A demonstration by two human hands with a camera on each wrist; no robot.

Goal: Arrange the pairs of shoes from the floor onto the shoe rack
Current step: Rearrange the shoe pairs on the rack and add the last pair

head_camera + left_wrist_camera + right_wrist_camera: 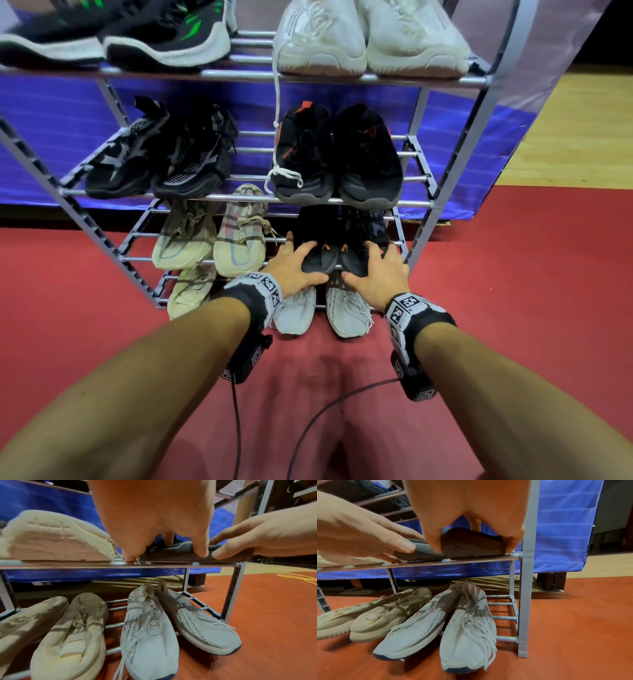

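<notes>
The pair of black sneakers (342, 246), judged light with soft uppers and stiff soles, rests on the shoe rack (442, 192) shelf second from the bottom, one toe end clasped by each of the left hand (296, 270) and right hand (378, 274), the firmest hold.

The shoe rack (445, 80) carries four visible tiers. Shoes on it number fourteen, in seven pairs: one black-and-green pair (113, 37), two white pairs (370, 37) (322, 308), two cream pairs (209, 240) (51, 628), and three black pairs (161, 154) (339, 157) (339, 246). That makes eight pairs, perhaps sixteen shoes; the lowest cream pair is half hidden from above. Two hands (294, 270) (380, 277) are present.
</notes>
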